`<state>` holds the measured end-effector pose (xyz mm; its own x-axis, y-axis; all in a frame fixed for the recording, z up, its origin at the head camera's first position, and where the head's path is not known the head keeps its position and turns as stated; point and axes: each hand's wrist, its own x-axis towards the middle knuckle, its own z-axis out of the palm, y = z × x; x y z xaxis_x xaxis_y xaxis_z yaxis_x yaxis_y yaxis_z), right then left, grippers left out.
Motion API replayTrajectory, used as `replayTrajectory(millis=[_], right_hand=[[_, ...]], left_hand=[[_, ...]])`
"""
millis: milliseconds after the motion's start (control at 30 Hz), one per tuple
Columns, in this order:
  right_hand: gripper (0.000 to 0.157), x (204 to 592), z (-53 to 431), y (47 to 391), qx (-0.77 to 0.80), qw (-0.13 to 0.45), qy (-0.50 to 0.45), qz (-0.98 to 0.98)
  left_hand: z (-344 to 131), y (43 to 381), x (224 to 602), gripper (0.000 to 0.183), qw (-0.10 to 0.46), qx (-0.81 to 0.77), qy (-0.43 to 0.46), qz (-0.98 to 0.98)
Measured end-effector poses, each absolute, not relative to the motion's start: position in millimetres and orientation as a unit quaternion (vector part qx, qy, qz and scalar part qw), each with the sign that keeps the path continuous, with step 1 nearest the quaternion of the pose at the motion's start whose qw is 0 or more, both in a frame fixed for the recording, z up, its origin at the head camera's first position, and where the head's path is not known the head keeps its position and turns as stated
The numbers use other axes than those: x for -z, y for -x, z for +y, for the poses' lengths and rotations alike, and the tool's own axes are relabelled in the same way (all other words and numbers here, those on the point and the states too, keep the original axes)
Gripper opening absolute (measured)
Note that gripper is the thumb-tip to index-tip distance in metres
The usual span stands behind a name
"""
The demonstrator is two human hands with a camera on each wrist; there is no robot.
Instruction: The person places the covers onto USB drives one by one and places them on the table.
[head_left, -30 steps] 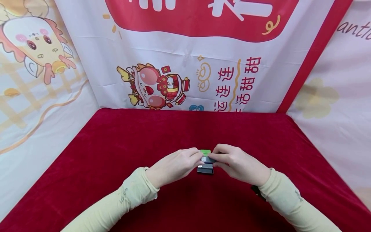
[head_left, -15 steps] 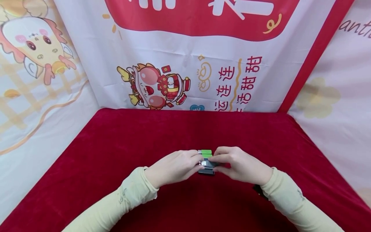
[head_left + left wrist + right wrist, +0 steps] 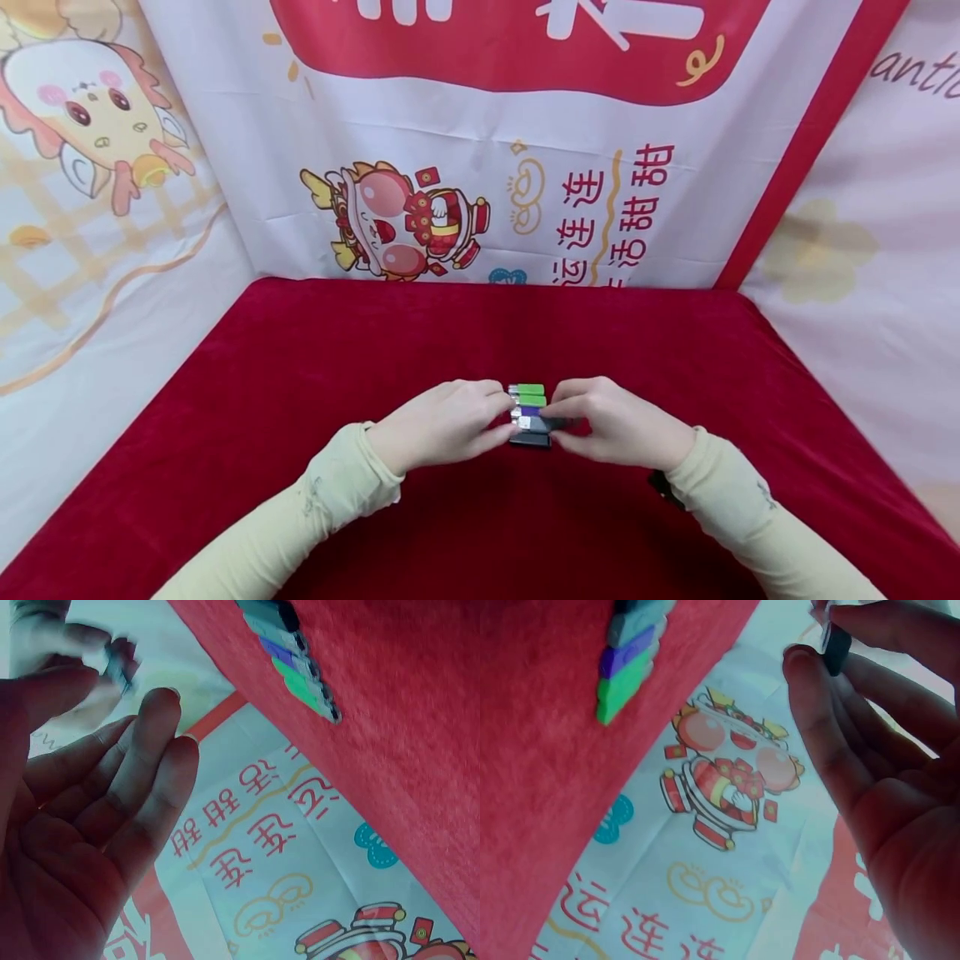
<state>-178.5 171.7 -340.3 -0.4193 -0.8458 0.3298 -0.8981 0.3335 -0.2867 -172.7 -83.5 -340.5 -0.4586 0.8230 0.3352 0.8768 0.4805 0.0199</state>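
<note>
Several lighters lie side by side in a row on the red cloth, between the two hands. A green lighter is at the far end, a purple lighter in the middle and a black lighter nearest the person. The right hand pinches a dark lighter between thumb and fingertips, its metal end pointing left toward the left hand. In the head view it overlaps the row. My left hand is beside the metal ends, fingers loosely bent; in the left wrist view nothing is between them.
The red cloth covers the table up to a printed white backdrop. A side curtain hangs at the left and another at the right. A small black object shows beside the right sleeve.
The left hand has drawn slightly left, away from the row, so more of the lighters show. The right hand stays close by with the dark lighter, now nearer the black one.
</note>
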Motion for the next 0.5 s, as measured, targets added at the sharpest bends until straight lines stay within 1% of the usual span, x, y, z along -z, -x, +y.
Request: replayTrajectory(millis=[167, 433, 500], right_hand=[[0.021, 353.9, 157.5, 175.8, -0.155, 0.021, -0.530, -0.834], [0.006, 370.8, 147.2, 175.0, -0.125, 0.015, -0.528, -0.840], [0.006, 372.8, 146.1, 174.5, -0.122, 0.016, -0.527, -0.841]], left_hand=[[-89.4, 174.5, 337.4, 0.012, 0.147, 0.106, 0.480, -0.859], [-90.3, 175.8, 334.6, 0.012, 0.151, 0.094, 0.471, -0.864], [-90.5, 175.7, 334.3, 0.013, 0.147, 0.091, 0.468, -0.866]])
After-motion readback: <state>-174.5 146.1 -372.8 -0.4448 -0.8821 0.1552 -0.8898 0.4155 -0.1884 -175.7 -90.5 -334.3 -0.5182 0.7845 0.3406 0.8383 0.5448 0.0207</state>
